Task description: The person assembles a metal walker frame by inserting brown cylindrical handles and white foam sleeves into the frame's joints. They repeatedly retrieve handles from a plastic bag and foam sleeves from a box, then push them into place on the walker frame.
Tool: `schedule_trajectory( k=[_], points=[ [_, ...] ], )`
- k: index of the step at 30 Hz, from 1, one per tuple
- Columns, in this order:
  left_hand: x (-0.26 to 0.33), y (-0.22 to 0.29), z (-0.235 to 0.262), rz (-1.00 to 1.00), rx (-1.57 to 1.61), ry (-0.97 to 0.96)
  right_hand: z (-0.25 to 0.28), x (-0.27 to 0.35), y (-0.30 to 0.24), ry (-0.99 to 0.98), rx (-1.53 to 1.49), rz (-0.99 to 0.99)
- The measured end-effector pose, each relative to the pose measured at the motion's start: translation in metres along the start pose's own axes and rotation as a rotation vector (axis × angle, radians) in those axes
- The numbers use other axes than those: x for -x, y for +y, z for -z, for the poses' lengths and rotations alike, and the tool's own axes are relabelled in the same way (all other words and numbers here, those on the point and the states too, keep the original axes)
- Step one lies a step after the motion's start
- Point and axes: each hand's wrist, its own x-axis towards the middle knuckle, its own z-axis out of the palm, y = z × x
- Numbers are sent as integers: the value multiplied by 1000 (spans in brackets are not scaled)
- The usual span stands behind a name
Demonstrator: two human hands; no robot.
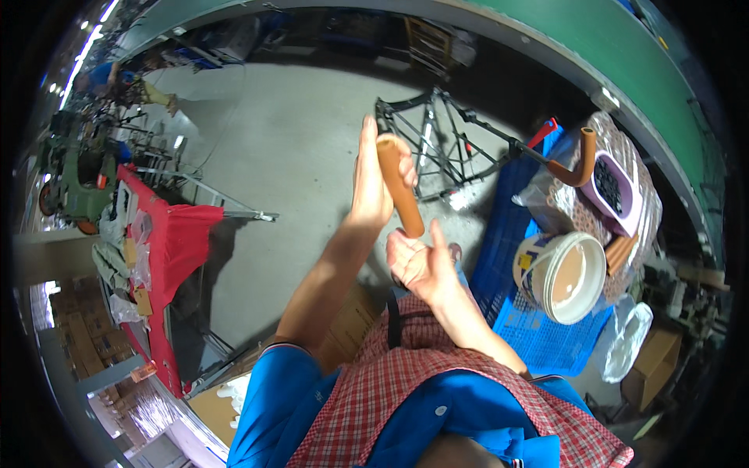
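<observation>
My left hand (373, 183) is wrapped round a brown tube-shaped grip (401, 191), with one finger stretched up along its side. The grip stands steeply tilted, its lower end pointing toward me. Just below that end is my right hand (425, 267), palm turned up and fingers apart. Whether the right fingertips touch the grip's lower end I cannot tell. Beyond the hands stands a black folding metal frame (437, 144). One of its tubes runs right and ends in a curved brown handle (577, 168) of the same colour as the grip.
At my right, a blue plastic crate (546, 343) carries a white bucket (576, 277). Bagged brown tubes (568, 204), a lilac tray (633, 195) of small black parts and loose brown grips (622, 253) are beside it. A red-covered table (160, 273) stands left; cardboard boxes lie near me.
</observation>
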Motion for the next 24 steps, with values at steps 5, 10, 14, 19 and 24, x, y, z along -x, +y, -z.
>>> schedule_trajectory(
  k=[5,10,14,19,24],
  points=[
    [66,-51,-28,44,102,153,2,22,14,246,-117,303],
    [80,-74,-4,0,219,196,12,0,14,267,131,275],
    [81,-71,2,112,155,197,-47,27,13,316,544,384],
    [56,-72,28,157,294,-175,-43,20,3,293,789,390],
    [50,-85,43,181,457,-367,-27,6,-8,245,783,274]
  ],
)
